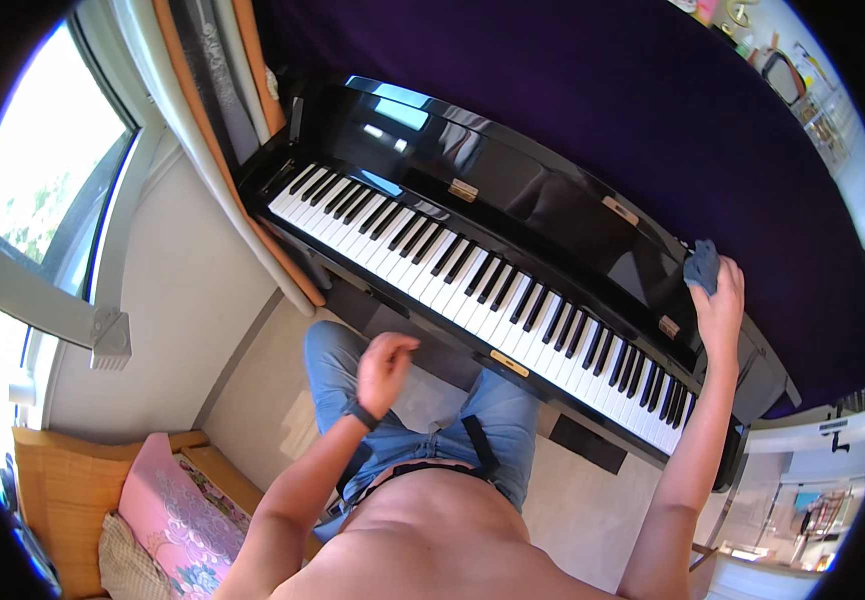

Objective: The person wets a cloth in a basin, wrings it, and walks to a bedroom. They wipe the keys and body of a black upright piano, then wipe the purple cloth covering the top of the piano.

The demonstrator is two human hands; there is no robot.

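A black upright piano (522, 187) stands before me, its glossy front reflecting the room. Its row of black and white keys (477, 322) lies uncovered. Out at the right end of the upper panel, my right hand (721, 300) grips a crumpled blue-grey cloth (702, 266) against the panel's upper edge. My left hand (387, 371), with a dark band on the wrist, hangs over my lap in front of the keyboard. Its fingers are partly curled and nothing shows in them; how far they are closed is unclear.
A dark purple cover (552, 97) drapes behind the piano's top edge. Curtains (207, 150) hang at its left end, beside an open window (50, 172). Behind me on the left are a wooden bed frame (65, 480) and pink floral bedding (185, 517). A white door (800, 439) is at right.
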